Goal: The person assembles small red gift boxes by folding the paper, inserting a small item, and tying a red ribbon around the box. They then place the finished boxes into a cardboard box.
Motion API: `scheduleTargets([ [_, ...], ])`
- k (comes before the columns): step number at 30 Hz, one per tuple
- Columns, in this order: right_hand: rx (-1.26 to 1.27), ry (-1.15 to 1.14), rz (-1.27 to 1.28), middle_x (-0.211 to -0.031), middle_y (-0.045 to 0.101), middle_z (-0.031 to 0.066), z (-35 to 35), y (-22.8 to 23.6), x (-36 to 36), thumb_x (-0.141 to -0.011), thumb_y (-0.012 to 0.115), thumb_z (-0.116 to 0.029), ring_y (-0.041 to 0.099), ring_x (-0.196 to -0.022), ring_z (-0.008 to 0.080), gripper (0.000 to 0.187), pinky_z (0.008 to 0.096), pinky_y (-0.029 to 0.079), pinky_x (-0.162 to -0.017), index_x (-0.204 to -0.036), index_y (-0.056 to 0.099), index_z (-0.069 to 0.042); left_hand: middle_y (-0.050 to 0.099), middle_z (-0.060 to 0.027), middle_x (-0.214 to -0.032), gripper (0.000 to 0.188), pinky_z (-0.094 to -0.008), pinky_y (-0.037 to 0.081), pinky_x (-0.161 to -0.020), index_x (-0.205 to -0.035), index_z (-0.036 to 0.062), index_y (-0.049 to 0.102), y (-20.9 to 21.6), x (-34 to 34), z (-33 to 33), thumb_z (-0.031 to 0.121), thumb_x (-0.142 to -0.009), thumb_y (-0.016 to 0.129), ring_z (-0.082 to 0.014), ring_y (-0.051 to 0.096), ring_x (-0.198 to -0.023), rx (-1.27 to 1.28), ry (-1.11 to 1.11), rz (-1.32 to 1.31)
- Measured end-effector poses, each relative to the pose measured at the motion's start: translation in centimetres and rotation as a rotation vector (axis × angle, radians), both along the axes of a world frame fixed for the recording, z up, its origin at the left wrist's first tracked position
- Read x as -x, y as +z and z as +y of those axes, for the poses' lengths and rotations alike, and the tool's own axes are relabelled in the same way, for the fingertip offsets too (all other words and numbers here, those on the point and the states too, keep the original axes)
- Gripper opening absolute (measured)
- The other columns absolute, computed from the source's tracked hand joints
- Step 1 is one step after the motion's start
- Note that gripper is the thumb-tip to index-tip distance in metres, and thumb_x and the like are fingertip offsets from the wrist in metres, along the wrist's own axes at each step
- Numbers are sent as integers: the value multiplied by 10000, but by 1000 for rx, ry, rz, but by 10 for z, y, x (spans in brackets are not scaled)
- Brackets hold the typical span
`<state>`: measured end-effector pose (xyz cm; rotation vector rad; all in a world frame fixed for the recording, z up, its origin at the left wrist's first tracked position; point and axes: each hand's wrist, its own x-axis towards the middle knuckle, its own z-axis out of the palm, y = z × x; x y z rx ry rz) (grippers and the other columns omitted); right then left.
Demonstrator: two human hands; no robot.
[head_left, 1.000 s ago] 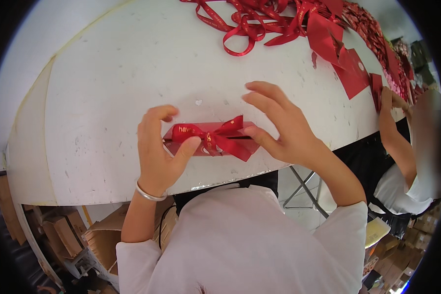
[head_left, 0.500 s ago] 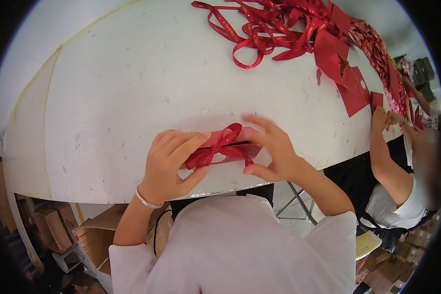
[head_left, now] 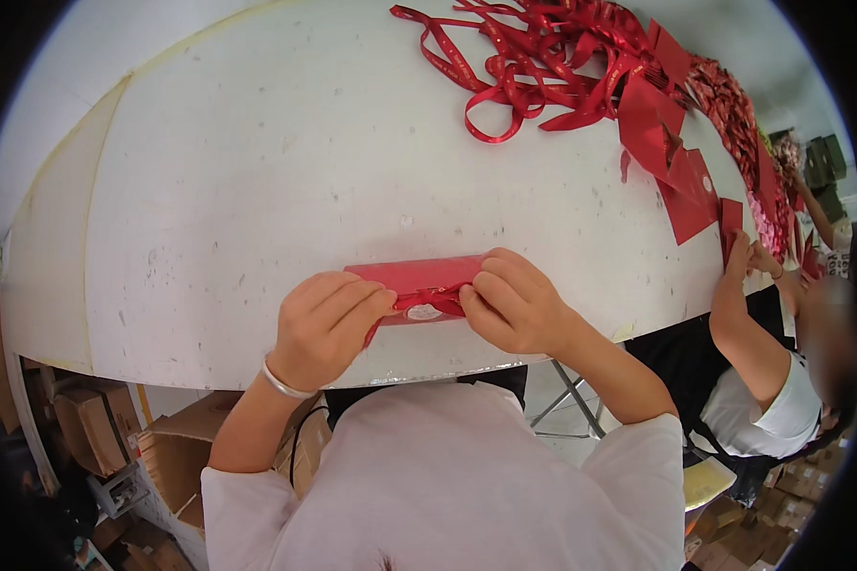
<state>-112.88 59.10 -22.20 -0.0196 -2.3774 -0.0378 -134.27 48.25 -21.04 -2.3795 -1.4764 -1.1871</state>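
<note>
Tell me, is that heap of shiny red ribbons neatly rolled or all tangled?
Tangled: the heap of shiny red ribbons lies in loose, crossing loops on the scuffed white tabletop.

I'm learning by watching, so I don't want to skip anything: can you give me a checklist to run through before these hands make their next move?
1. Left hand on the red ribbon: ok, fingers pinch its left side.
2. Right hand on it too: ok, fingers pinch its right side.
3. All of the ribbon in plain view: not ok, fingers cover parts of both sides.
4. Ribbon tight around the red package: cannot tell.
5. Heap of loose ribbons clear of both hands: ok, it lies farther up the table.
6. Co-worker's hands out of the way: ok, off to the right.
</note>
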Motion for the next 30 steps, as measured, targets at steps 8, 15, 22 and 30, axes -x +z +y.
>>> scheduleTargets([
  [8, 715, -127, 76, -920, 570, 123, -8, 12, -18, -781, 593, -15, 560, -854, 271, 125, 360, 473, -813, -902, 582, 12, 635, -124, -981, 346, -331, 502, -786, -957, 4, 616, 12, 10, -2, 87, -641, 732, -285, 605, -954, 258, -64, -304],
  [15, 1420, 35, -114, -1174, 576, 166, -7, -9, -26, -902, 553, -148, 541, -1077, 316, 316, 361, 418, -924, -1167, 544, 25, 627, -146, -1089, 435, -375, 462, -910, -1012, 33, 611, -39, 16, -10, -155, -620, 616, -304, 564, -1097, 431, 24, -683],
  [22, 714, -1, 12, -1090, 611, 201, 7, -13, 5, -783, 674, -13, 616, -950, 347, 339, 385, 493, -829, -1092, 535, 4, 586, -108, -1147, 432, -344, 458, -917, -1067, 43, 603, -23, 26, -28, -70, -653, 656, -271, 554, -1071, 233, 125, -838],
  [30, 870, -259, -107, -1035, 624, 144, 43, -10, 29, -928, 531, -188, 579, -895, 193, 341, 280, 467, -798, -1149, 546, 71, 539, -110, -1150, 352, -449, 364, -978, -1113, 67, 552, -15, 18, -100, 102, -782, 666, -296, 489, -1105, -320, 562, -716],
])
